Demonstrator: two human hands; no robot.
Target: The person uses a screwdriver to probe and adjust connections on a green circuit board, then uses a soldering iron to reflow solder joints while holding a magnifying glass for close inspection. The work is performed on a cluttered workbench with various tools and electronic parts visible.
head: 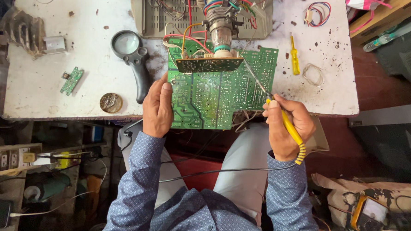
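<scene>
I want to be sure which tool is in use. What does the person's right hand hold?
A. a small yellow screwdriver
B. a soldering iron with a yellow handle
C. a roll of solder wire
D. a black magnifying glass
B: the right hand grips the yellow-handled soldering iron, its tip over the green circuit board.

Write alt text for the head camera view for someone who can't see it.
Seen from above, a person's left hand steadies a green circuit board at the edge of a stained white workbench while the right hand holds a yellow soldering iron to it. A magnifying glass lies nearby.
</scene>
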